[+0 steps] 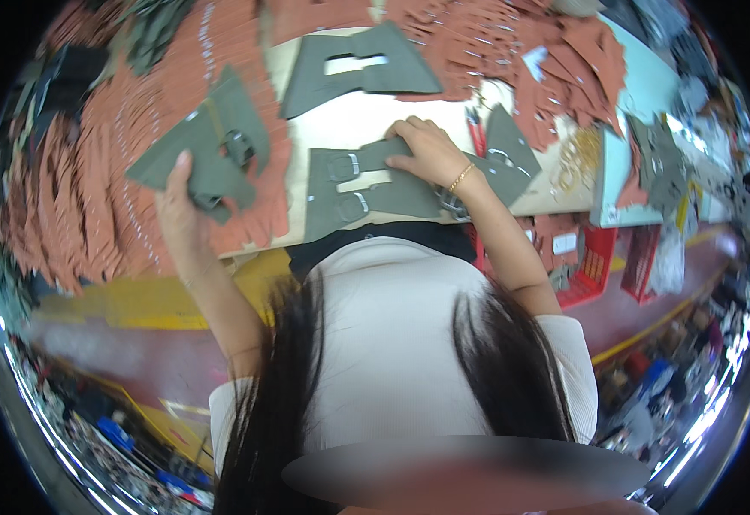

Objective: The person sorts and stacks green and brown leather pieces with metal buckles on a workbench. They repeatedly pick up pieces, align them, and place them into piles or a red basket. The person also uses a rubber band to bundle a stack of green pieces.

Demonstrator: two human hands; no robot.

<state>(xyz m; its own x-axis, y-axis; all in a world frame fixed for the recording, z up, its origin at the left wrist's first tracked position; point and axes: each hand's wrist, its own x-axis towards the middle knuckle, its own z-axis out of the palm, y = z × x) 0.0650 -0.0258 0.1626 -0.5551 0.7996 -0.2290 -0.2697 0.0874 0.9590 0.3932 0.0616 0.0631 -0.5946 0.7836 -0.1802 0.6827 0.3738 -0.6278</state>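
Note:
My left hand [179,210] grips a grey-green piece with a dark buckle [208,146], which looks like a sandal upper, thumb on top, raised over the orange pieces at left. Another flat grey-green upper [373,193] with two buckles on its left straps lies on the table in front of me. My right hand [426,153] rests on its far right part, fingers curled over the edge; whether it pinches the piece is hard to see. Beside that wrist lies a further grey-green upper [511,154] with buckles. Beyond the hands sits a grey-green cut piece [362,73] with a central opening.
Layered orange cut pieces [109,172] cover the left of the table, and more orange pieces [512,60] lie at the far right. Red-handled scissors or pliers [475,129] lie past my right hand, near a heap of yellowish loops [577,159]. A red crate [591,266] stands below the right edge.

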